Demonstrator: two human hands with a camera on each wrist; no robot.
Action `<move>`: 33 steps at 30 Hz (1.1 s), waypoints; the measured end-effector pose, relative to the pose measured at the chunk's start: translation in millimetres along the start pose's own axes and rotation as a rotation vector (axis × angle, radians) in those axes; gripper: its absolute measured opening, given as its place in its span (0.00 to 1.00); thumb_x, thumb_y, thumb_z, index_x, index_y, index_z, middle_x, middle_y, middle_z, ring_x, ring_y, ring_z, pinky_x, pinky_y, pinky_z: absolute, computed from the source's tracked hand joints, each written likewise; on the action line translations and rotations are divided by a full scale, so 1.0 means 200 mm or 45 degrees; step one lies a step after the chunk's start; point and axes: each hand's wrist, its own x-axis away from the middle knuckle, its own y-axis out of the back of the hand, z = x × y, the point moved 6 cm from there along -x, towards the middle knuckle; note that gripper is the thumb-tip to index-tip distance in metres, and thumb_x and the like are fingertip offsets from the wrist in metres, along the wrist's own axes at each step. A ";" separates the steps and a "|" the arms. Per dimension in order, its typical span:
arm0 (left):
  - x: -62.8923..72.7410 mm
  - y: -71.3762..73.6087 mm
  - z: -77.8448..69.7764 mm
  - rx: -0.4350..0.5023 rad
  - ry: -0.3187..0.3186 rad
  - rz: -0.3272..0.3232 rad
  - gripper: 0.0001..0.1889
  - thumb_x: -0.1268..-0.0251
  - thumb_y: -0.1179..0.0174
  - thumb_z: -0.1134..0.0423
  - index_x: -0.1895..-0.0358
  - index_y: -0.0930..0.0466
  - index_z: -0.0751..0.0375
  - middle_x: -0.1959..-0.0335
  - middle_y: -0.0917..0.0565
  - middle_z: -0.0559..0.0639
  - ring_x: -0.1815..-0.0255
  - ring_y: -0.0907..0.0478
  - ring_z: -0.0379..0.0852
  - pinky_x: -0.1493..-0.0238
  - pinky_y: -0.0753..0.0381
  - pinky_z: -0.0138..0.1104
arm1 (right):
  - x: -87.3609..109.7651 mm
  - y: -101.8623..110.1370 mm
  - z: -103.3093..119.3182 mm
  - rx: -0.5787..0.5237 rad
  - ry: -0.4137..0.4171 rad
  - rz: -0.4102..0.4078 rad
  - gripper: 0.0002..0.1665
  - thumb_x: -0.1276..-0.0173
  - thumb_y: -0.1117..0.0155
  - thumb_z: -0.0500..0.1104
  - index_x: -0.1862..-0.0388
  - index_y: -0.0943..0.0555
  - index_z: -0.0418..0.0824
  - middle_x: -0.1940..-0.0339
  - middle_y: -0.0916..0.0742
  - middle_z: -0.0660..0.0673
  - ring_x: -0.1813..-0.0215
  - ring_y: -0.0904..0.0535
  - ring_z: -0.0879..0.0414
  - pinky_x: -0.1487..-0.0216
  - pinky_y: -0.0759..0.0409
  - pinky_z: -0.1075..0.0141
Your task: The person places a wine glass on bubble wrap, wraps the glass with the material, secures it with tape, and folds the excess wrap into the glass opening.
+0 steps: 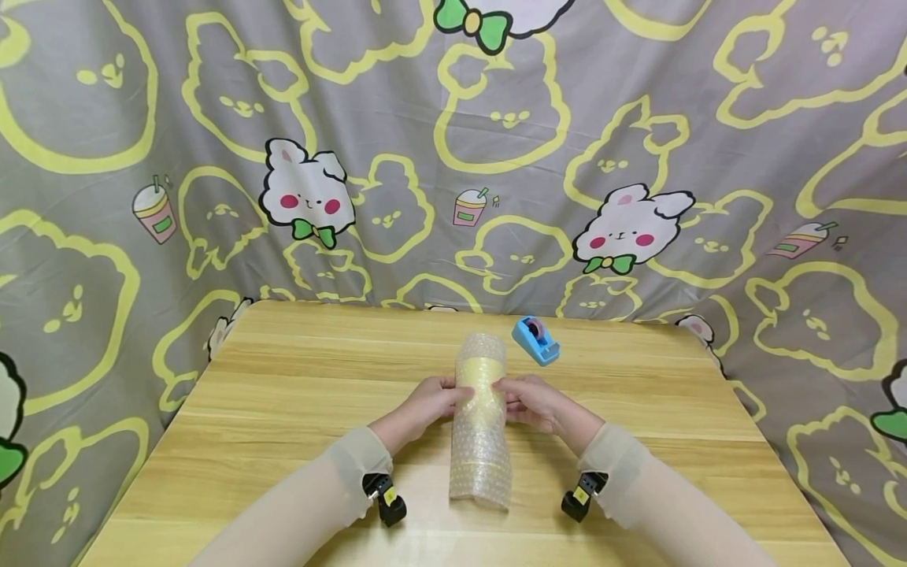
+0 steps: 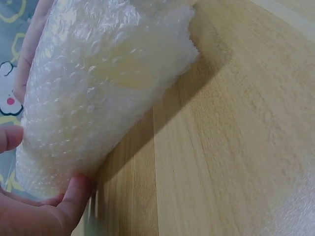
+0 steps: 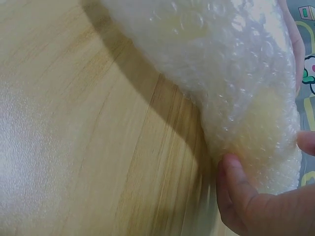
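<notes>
A roll of clear bubble wrap with something pale yellow showing through it stands out from the middle of the table, its long side running away from me. My left hand grips its left side, thumb on top. From the right, my right hand grips it at about the same height, thumb also on top. Both wrist views show the bubble wrap close up, with fingertips pressed into its side. What lies inside the wrap cannot be made out clearly.
A blue tape dispenser with a roll of tape sits beyond the wrap, slightly to the right. The wooden table ends at a grey patterned curtain behind and at both sides.
</notes>
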 end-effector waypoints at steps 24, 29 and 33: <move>0.01 -0.01 0.01 -0.009 0.025 -0.006 0.26 0.32 0.36 0.55 0.45 0.25 0.79 0.52 0.17 0.62 0.55 0.17 0.49 0.48 0.18 0.41 | 0.01 0.02 -0.01 -0.013 -0.024 -0.002 0.31 0.33 0.39 0.42 0.39 0.32 0.21 0.60 0.16 0.41 0.61 0.20 0.55 0.54 0.16 0.66; 0.00 0.00 0.01 -0.015 0.021 0.000 0.25 0.33 0.35 0.55 0.47 0.24 0.78 0.54 0.17 0.60 0.58 0.17 0.47 0.48 0.18 0.40 | 0.01 0.01 0.00 -0.012 -0.022 0.009 0.33 0.33 0.39 0.42 0.38 0.33 0.21 0.58 0.16 0.40 0.60 0.20 0.54 0.53 0.16 0.65; 0.00 0.00 0.02 -0.002 0.015 0.012 0.25 0.33 0.35 0.56 0.47 0.24 0.79 0.55 0.17 0.60 0.59 0.17 0.47 0.49 0.18 0.40 | 0.01 0.01 -0.01 -0.017 -0.009 0.028 0.30 0.33 0.40 0.41 0.40 0.32 0.20 0.60 0.16 0.40 0.61 0.19 0.54 0.54 0.16 0.65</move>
